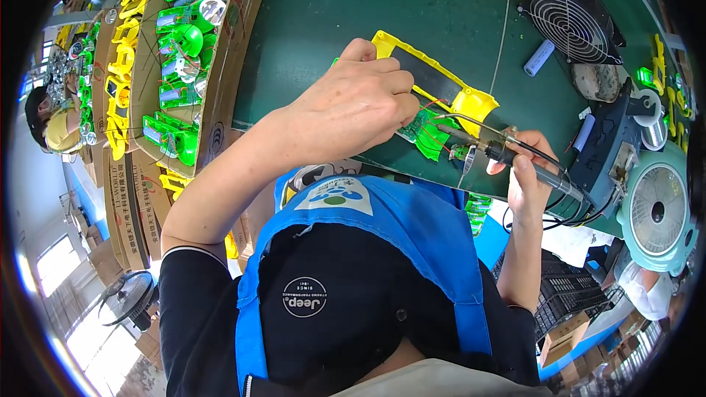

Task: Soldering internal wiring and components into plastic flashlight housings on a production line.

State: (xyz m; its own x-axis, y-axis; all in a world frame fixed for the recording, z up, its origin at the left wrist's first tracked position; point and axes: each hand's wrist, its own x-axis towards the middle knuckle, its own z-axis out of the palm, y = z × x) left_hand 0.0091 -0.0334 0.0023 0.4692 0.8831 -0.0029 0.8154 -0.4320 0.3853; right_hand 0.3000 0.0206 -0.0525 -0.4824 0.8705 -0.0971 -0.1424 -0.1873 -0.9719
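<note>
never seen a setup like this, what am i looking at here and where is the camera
There is no machine doing the work: these are a person's bare hands. The single picture comes from a wide fisheye camera worn on their head, looking down, so edges curve.

The right hand holds a soldering iron, its tip toward a green plastic piece with red wires. The left hand is bent close beside that piece; its fingertips' grip is hidden.

On the dark green bench lie a yellow frame, a blue cylinder and a black fan. At left, a cardboard box holds more green parts.
</note>
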